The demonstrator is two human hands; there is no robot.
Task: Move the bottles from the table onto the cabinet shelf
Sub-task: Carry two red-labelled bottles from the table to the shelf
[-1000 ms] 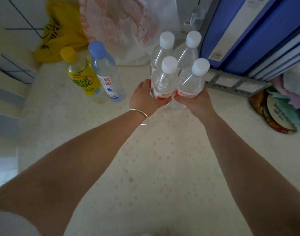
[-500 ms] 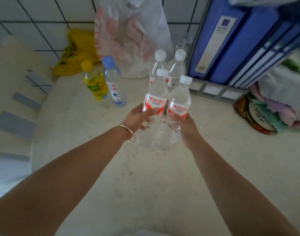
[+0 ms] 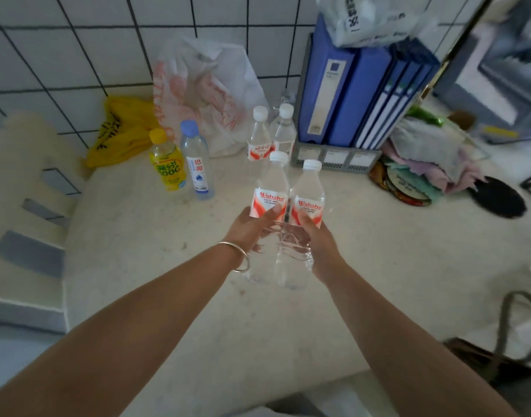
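My left hand (image 3: 248, 230) grips a clear water bottle (image 3: 270, 188) with a red and white label and a white cap, lifted above the table (image 3: 137, 236). My right hand (image 3: 318, 245) grips a second bottle of the same kind (image 3: 308, 191) right beside it; the two bottles touch. Two more such bottles (image 3: 259, 136) (image 3: 284, 130) stand at the back near the blue binders. A yellow drink bottle (image 3: 167, 162) and a blue-capped water bottle (image 3: 197, 164) stand together at the left. No cabinet shelf is in view.
Blue binders (image 3: 348, 85) in a grey rack stand at the back right, with a plastic bag on top. A white and red plastic bag (image 3: 204, 91) and a yellow bag (image 3: 122, 127) lean on the tiled wall. Folded cloths (image 3: 426, 158) lie at the right. A dark bag handle (image 3: 517, 326) shows lower right.
Both hands have lifted the two front bottles off the table and drawn them towards me, away from the two bottles at the back. The camera has tilted up.
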